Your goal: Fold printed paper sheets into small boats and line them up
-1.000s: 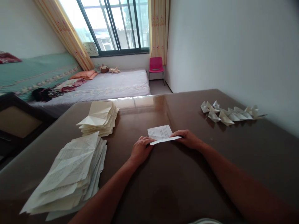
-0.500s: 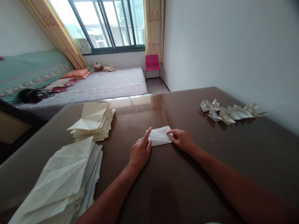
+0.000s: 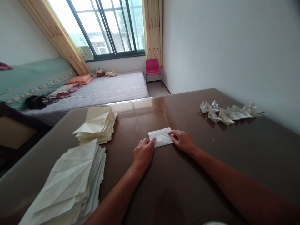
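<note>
A small folded sheet of printed paper (image 3: pixel 160 137) lies flat on the dark brown table (image 3: pixel 187 181) in front of me. My left hand (image 3: pixel 142 153) rests at the sheet's near left corner, fingers curled, fingertips pressing its edge. My right hand (image 3: pixel 182 140) presses the sheet's right edge with bent fingers. Neither hand lifts the paper off the table.
A stack of folded cream papers (image 3: pixel 97 124) sits at the left middle, and a bigger pile of printed sheets (image 3: pixel 67 181) lies at the near left. A row of folded paper boats (image 3: pixel 228 112) lies at the right by the wall. Beyond the table are a bed (image 3: pixel 105 89) and a pink chair (image 3: pixel 152 67).
The near flap of the paper, raised a second ago, has been folded over flat. My left index finger, stretched along the left edge half a second ago, has curled back.
</note>
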`<act>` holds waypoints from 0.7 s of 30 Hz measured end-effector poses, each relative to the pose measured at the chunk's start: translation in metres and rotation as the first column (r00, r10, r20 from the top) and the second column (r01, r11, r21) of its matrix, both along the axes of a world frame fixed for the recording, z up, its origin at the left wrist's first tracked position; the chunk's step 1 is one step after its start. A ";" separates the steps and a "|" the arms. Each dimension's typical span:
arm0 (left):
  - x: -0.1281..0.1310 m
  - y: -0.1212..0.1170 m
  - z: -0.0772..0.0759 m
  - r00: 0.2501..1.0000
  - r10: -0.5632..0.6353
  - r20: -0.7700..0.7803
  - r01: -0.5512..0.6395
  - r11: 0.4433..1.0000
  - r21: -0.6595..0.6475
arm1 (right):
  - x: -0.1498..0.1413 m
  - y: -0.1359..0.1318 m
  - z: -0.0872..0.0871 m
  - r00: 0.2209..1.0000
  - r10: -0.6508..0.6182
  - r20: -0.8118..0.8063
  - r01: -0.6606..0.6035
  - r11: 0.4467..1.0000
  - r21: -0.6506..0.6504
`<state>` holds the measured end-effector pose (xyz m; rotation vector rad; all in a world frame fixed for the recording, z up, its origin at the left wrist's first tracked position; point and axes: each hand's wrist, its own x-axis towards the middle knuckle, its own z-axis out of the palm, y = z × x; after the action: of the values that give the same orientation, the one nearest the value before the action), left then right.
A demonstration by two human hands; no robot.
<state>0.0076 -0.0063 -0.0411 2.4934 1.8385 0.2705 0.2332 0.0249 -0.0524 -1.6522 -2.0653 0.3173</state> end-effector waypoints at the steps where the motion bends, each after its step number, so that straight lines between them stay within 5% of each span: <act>1: 0.000 0.000 -0.001 1.000 -0.002 -0.010 0.002 1.000 0.006 | 0.000 0.001 0.000 1.000 -0.004 0.004 0.004 1.000 0.004; 10: 0.004 -0.004 0.008 0.989 -0.040 -0.139 0.045 0.998 0.038 | -0.003 0.000 0.000 0.998 0.016 0.059 -0.017 1.000 0.008; 16: 0.023 -0.006 0.013 0.934 -0.312 -0.175 0.323 0.946 0.034 | -0.002 0.003 0.007 0.986 0.031 0.165 -0.027 0.999 -0.025; 21: 0.025 -0.008 0.002 0.946 -0.273 -0.176 0.287 0.957 0.054 | -0.010 -0.007 0.023 0.950 0.074 0.303 -0.084 0.996 0.022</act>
<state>0.0327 -0.0140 -0.0388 2.8683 1.5175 0.1300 0.2229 0.0181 -0.0291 -1.6853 -2.3491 0.0543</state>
